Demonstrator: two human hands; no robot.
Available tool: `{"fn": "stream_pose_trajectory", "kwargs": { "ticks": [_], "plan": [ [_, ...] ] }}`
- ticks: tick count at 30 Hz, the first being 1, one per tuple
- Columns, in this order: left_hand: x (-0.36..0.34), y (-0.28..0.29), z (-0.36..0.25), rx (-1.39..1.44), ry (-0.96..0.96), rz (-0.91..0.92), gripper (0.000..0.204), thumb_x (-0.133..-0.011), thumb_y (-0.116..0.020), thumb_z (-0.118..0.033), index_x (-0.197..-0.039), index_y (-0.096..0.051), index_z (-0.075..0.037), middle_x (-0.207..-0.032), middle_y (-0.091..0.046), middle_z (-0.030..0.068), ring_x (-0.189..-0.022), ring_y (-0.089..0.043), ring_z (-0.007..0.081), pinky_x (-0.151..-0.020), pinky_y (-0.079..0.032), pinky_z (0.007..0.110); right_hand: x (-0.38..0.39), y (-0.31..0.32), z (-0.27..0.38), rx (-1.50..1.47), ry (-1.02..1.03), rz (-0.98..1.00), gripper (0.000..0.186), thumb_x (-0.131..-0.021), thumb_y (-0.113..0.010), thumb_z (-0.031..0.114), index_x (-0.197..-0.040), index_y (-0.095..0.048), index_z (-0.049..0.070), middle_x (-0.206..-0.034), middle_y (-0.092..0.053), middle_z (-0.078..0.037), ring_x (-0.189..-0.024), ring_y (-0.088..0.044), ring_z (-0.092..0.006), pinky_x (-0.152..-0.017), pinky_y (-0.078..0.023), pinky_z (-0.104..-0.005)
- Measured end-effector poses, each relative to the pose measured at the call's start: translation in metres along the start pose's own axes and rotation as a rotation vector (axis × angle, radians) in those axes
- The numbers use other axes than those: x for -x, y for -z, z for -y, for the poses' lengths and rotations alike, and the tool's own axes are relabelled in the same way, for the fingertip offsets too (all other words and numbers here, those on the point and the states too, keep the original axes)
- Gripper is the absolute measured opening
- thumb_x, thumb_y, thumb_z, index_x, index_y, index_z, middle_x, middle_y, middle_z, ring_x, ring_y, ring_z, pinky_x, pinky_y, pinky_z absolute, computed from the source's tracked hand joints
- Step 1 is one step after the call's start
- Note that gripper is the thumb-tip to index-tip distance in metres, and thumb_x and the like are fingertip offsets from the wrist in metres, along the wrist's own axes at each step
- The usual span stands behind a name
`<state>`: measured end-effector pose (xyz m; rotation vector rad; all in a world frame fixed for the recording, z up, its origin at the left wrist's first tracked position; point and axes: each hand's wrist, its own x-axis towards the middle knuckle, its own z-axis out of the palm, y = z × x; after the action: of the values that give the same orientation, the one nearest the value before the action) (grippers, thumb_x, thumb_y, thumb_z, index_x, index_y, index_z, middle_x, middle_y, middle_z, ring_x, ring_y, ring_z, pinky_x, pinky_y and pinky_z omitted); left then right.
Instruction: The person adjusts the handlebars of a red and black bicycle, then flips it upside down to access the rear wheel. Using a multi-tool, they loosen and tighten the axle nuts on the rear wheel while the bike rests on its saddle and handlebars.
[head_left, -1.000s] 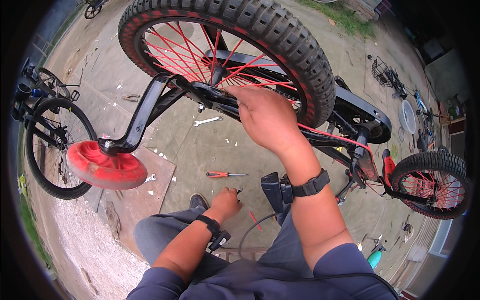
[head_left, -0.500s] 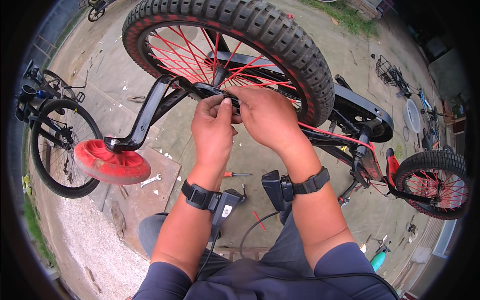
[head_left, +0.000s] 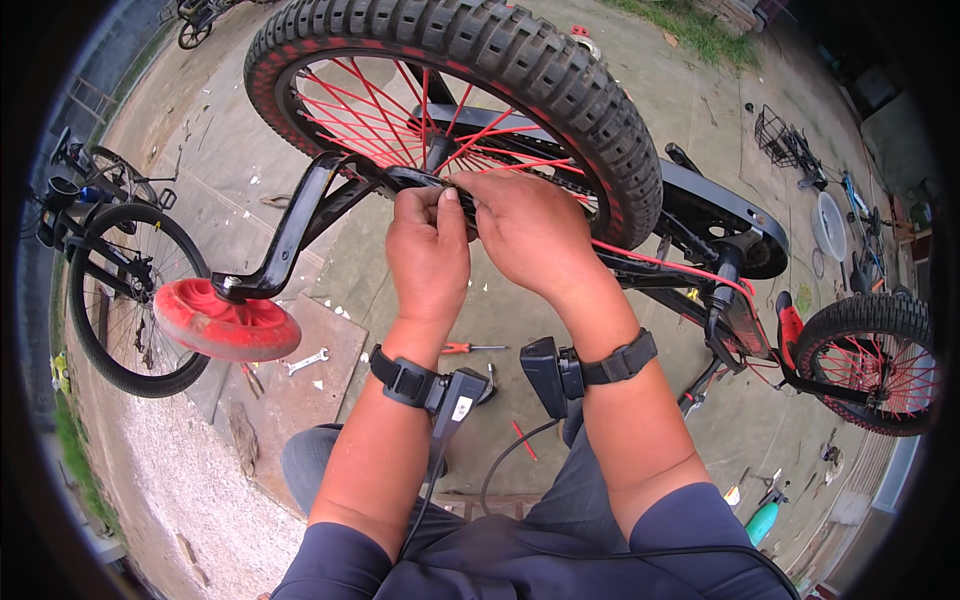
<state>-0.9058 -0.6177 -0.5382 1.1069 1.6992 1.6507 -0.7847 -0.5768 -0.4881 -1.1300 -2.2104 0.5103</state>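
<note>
A child's bicycle with a black frame stands in front of me, its knobby rear wheel [head_left: 625, 150] with red spokes facing me. My left hand [head_left: 428, 245] is closed, thumb and fingertips pinched together beside the wheel hub [head_left: 438, 152]. Right against it, my right hand [head_left: 530, 225] is curled with bent fingers at the same spot. Both are at the inner end of the black training-wheel bracket [head_left: 290, 235]; whatever small part they pinch is hidden by the fingers. At the bracket's outer end sits a red training wheel [head_left: 228, 322].
On the ground lie an open-end wrench [head_left: 307, 362], pliers [head_left: 252, 380], a screwdriver [head_left: 475, 348] and a red stick [head_left: 524, 440]. Another bicycle [head_left: 135, 300] stands at the left. The child's bicycle's front wheel [head_left: 868, 365] and a teal bottle [head_left: 762, 522] are at the right.
The whole view has shifted slightly. My hands stay together at the bracket beside the hub, with only small shifts of the fingers.
</note>
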Motion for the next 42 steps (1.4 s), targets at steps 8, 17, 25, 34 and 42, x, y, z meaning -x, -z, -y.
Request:
{"fn": "stream_pose_trajectory", "kwargs": {
  "ticks": [8, 17, 25, 34, 42],
  "plan": [
    [-0.004, 0.005, -0.001, -0.452, -0.310, -0.049, 0.016, -0.097, -0.071, -0.018, -0.101, -0.064, -0.004, -0.081, -0.074, 0.0137, -0.070, -0.071, 0.0325, -0.063, -0.055, 0.041, 0.000, 0.002, -0.003, 0.054, -0.036, 0.080, 0.039, -0.090, -0.055, 0.005, -0.125, -0.071, 0.012, -0.117, -0.073, -0.012, -0.104, -0.069, -0.0357, -0.085, -0.057, -0.0457],
    [-0.003, 0.002, 0.006, -0.228, -0.109, -0.028, 0.017, -0.101, -0.065, -0.018, -0.098, -0.063, -0.002, -0.077, -0.073, 0.0128, -0.066, -0.071, 0.0255, -0.060, -0.054, 0.038, -0.001, 0.000, -0.002, 0.070, -0.023, 0.077, 0.039, -0.090, -0.054, 0.006, -0.125, -0.071, 0.012, -0.116, -0.074, -0.012, -0.103, -0.069, -0.0358, -0.085, -0.057, -0.0462],
    [-0.011, 0.010, -0.025, 0.365, 0.517, 0.127, 0.023, -0.104, -0.061, -0.016, -0.103, -0.059, 0.006, -0.079, -0.069, 0.0085, -0.057, -0.064, 0.0125, -0.047, -0.047, 0.026, -0.001, 0.004, -0.002, 0.063, -0.088, 0.137, 0.041, -0.091, -0.052, 0.007, -0.127, -0.071, 0.012, -0.115, -0.073, -0.012, -0.103, -0.069, -0.0355, -0.085, -0.057, -0.0468],
    [-0.007, 0.009, -0.009, -0.412, -0.171, 0.039, 0.018, -0.101, -0.067, -0.017, -0.103, -0.063, 0.000, -0.069, -0.068, 0.0063, -0.057, -0.064, 0.0156, -0.055, -0.049, 0.031, 0.002, -0.005, -0.008, 0.000, 0.005, -0.011, 0.030, -0.092, -0.052, 0.008, -0.113, -0.074, 0.011, -0.101, -0.073, -0.014, -0.099, -0.069, -0.0369, -0.083, -0.056, -0.0506],
    [-0.006, 0.007, -0.010, -0.422, -0.187, 0.000, 0.018, -0.100, -0.067, -0.017, -0.100, -0.064, 0.000, -0.071, -0.070, 0.0088, -0.057, -0.066, 0.0183, -0.056, -0.052, 0.034, 0.001, 0.001, -0.003, 0.050, -0.049, 0.094, 0.040, -0.090, -0.055, 0.006, -0.126, -0.070, 0.013, -0.113, -0.072, -0.012, -0.103, -0.069, -0.0369, -0.085, -0.056, -0.0472]
  ]
}}
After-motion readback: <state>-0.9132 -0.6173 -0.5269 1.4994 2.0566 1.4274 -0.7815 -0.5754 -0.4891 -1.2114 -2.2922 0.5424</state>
